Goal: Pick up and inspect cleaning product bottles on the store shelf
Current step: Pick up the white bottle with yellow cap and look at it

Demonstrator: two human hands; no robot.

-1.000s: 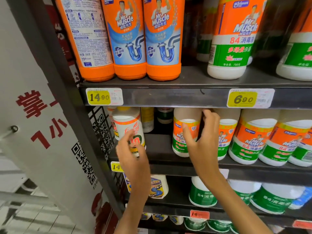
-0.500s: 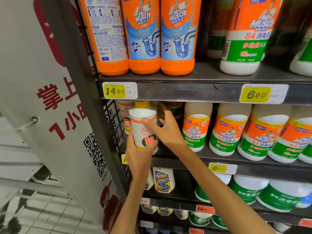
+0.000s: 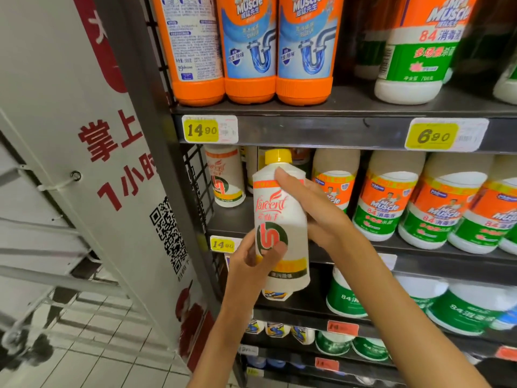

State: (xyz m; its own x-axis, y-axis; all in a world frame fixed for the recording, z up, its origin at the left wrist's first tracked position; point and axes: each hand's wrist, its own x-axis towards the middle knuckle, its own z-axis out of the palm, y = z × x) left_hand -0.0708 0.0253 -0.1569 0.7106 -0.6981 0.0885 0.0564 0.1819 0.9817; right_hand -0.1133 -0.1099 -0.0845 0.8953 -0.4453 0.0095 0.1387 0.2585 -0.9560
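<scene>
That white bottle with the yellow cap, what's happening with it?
A person holds the white bottle in front of the shelf, label facing them. The left hand grips its lower part; the right hand wraps the upper part from behind. A matching bottle stands on the shelf, with green-labelled bottles alongside.

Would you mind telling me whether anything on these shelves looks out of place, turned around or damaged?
One thing: on the top shelf, the leftmost orange bottle shows its small-print back label, while the two beside it face front. No spills or damage show. The white bottle in the left hand and right hand looks intact, its cap on.
</scene>
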